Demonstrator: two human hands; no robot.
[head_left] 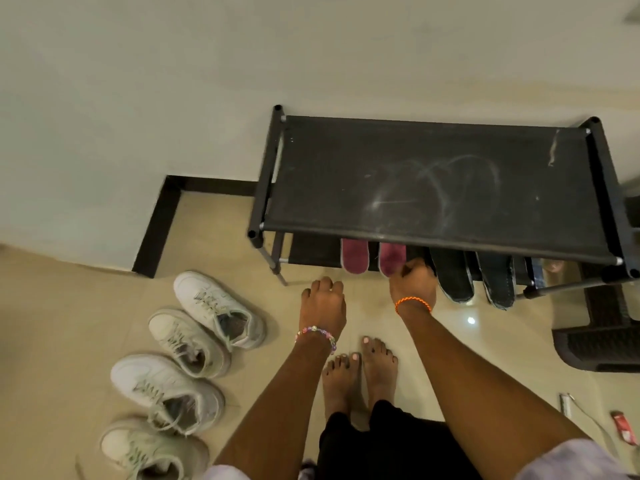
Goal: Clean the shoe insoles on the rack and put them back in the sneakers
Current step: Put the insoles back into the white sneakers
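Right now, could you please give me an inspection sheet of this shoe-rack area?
Surface: shoe rack, top shelf dusty and scuffed.
Job's things: two pink insoles and two dark insoles on the lower shelf; four white sneakers on the floor, left of the rack.
Clutter: red packet on the floor.
Hands: right hand grips a pink insole's heel; left hand holds nothing.
Cables: nothing seen.
Surroundings: beige floor tiles, pale wall, dark mat.

The right hand (412, 282) touched a pink insole (391, 258) on the rack (440, 181); the left hand (323, 301) hovered near four sneakers (194, 355).
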